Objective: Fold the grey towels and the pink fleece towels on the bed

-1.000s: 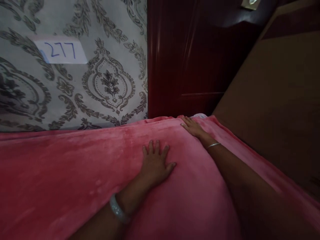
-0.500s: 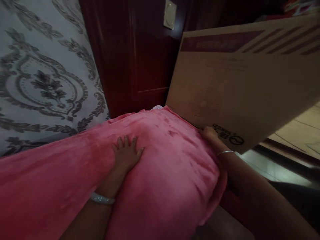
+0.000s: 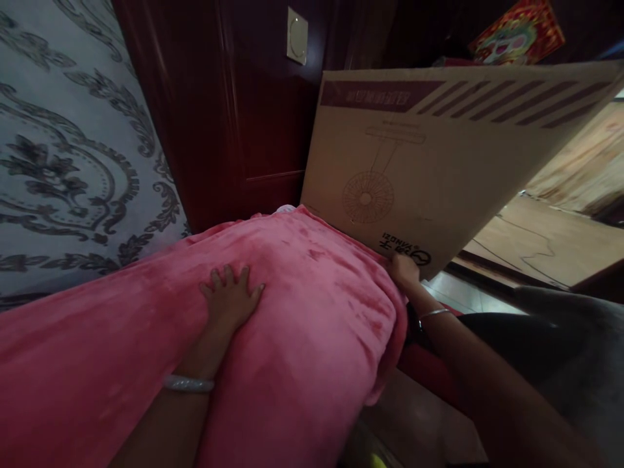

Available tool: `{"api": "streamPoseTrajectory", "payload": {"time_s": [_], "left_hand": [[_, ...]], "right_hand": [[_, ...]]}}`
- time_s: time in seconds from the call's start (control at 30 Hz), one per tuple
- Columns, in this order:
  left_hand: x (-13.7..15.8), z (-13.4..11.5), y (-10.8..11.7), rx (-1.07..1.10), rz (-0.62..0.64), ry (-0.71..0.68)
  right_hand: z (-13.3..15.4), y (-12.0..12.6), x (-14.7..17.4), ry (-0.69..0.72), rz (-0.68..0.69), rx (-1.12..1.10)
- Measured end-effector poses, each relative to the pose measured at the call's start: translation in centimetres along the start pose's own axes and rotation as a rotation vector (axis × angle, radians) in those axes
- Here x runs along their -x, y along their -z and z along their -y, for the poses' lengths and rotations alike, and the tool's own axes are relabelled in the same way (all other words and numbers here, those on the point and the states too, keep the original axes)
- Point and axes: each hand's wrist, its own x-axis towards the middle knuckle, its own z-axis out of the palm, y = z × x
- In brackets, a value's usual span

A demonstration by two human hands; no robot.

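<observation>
Plush pink blanket [image 3: 302, 312], soft and faintly mottled, covers a broad raised surface across the lower left and centre of the view. Its visible length runs from the lower left corner up toward a glossy dark red wooden panel [image 3: 205, 123]; the near end passes out of view, so its full extent cannot be told. The left hand [image 3: 230, 299], with a wide glittering pale bangle [image 3: 189, 383] at the wrist, lies palm down on the cloth, fingers spread wide, well in from the right-hand border. The right hand [image 3: 403, 270], wearing a thin silver bangle [image 3: 435, 313], is at that border, so it is the nearer of the two; the blanket lies to its left. Its fingers are curled in, though whether they pinch the cloth cannot be told, since the tips are hidden. Just behind that hand stands a large flat brown cardboard box [image 3: 468, 162] printed with a fan drawing. Grey-and-white patterned wallpaper [image 3: 53, 175] fills the upper left.
</observation>
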Motion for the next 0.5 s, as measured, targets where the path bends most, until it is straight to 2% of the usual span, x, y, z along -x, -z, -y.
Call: {"api": "streamPoseTrajectory", "payload": {"time_s": [0.13, 0.37, 0.5], "left_hand": [[-0.2, 0.1, -0.3, 0.01, -0.025, -0.002], [-0.4, 0.1, -0.7, -0.021, -0.023, 0.0], [-0.2, 0.0, -0.4, -0.026, -0.015, 0.002]], "right_hand": [[-0.6, 0.7, -0.9, -0.02, -0.096, 0.027], [-1.0, -1.0, -1.8, -0.039, 0.017, 0.031], [-0.3, -0.4, -1.5, -0.01, -0.006, 0.035]]}}
